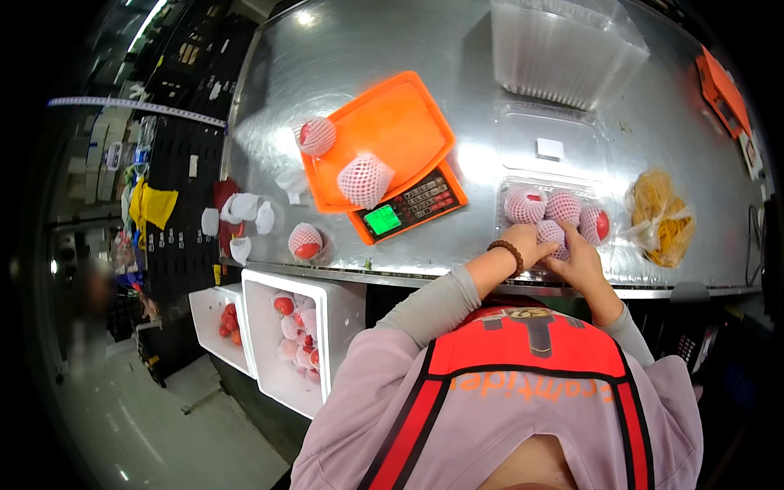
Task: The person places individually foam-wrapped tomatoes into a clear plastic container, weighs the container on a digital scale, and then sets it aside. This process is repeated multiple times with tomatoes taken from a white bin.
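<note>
Red apron [535, 347] nearest, 6 o'clock. Left hand [523, 242] and right hand [578, 258] both gripping near netted fruit [551, 235] in clear tray [501, 222] on tabletop [461, 98]; other netted fruits [563, 207] just beside it, 11 to 2 o'clock. From hands: orange scale [408, 135] at 10 o'clock, bagged yellow bundle [663, 220] at 3 o'clock.

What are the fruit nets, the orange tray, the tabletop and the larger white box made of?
Fruit nets: probably soft plastic foam, matte, judging by the thick mesh strands.
Orange tray: likely moulded plastic, smooth, with even colour and rounded corners.
Tabletop: metal, perhaps stainless steel; grey, with bright, streaky reflections.
Larger white box: likely polystyrene foam, matte, thick-walled.
</note>
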### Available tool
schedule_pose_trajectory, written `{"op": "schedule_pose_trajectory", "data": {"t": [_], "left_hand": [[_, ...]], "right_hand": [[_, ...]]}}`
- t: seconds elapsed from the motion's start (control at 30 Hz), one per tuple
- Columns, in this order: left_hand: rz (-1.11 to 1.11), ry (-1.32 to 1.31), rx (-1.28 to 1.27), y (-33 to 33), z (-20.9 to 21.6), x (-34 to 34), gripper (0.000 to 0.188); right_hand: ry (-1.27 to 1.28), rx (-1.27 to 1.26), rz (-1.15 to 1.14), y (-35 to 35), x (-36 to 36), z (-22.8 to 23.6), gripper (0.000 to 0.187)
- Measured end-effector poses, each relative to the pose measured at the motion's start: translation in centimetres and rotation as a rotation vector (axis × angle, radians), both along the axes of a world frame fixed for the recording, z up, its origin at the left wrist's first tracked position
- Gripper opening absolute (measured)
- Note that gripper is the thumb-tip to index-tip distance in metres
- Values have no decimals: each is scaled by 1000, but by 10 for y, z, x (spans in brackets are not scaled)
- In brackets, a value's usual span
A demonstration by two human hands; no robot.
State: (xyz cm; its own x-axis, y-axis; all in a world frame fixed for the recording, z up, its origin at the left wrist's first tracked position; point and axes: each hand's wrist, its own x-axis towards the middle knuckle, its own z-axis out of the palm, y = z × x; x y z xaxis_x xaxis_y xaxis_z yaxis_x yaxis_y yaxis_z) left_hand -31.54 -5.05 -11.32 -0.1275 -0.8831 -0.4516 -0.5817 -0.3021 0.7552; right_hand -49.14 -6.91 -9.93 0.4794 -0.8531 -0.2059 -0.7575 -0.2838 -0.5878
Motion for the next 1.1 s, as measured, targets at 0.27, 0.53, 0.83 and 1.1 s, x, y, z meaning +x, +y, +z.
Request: {"op": "schedule_pose_trajectory", "data": {"t": [0.27,0.53,0.83,1.1], "left_hand": [[823,-171,-766,40,117,199,25],[481,-774,-546,-13,88,369,89],[319,-737,-670,-5,54,386,68],[-119,-133,-650,21,53,123,78]], "right_hand": [[57,-225,300,-40,66,71,56],[-495,-567,670,-36,290,71,61],[-808,-216,470,-14,228,51,50],[-370,234,-231,6,-45,27,60]]}}
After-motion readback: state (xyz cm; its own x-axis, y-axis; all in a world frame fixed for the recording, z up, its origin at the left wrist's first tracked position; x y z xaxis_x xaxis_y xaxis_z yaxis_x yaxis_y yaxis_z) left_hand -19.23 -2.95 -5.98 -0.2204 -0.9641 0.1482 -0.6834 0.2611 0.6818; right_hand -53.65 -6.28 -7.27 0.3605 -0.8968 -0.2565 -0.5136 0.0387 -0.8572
